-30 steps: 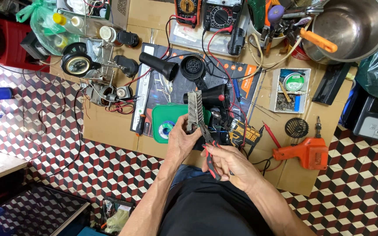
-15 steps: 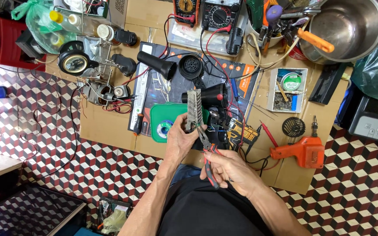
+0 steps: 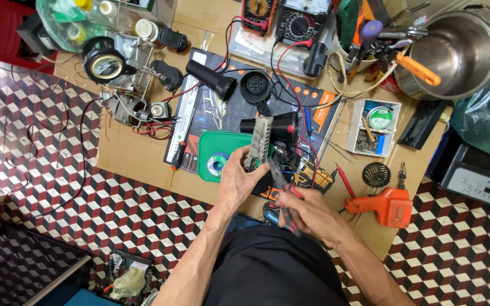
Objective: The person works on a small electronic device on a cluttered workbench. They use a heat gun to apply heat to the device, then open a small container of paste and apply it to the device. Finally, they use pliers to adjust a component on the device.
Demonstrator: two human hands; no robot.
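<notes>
beside the steel pot [image 3: 466,54], a small box [image 3: 376,128] holds a solder spool [image 3: 379,118].

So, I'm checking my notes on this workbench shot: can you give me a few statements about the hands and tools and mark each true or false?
1. The left hand holds a grey, ribbed heating-element piece upright. True.
2. The right hand is empty. False: it holds red-handled pliers, their tips towards the grey piece.
3. The orange soldering gun lies on the cardboard, right of the hands. True.
4. The metal pot sits at the near left corner. False: it is at the far right.
5. A green lid lies under the left hand's fingers. True, just beyond them.
</notes>
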